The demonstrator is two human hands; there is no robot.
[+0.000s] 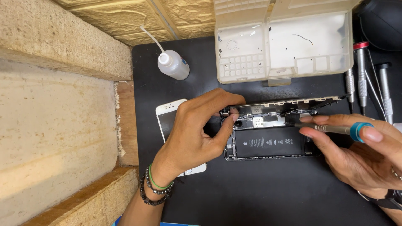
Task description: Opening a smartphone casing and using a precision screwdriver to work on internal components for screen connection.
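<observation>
Our left hand (197, 129) pinched the raised screen (284, 103) of the opened phone (268, 142) on the desk (251, 192); our right hand (356, 150) gripped a screwdriver (331, 128). Lifting the screen further could, we judged, tear its cables.

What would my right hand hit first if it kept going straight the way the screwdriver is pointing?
The right hand aims its screwdriver leftward, so it would probably first meet the parts above the battery in the opened phone, then the left hand. Depth is hard to judge.

The left hand (190, 134) hides much of the white phone (167, 115).
</observation>
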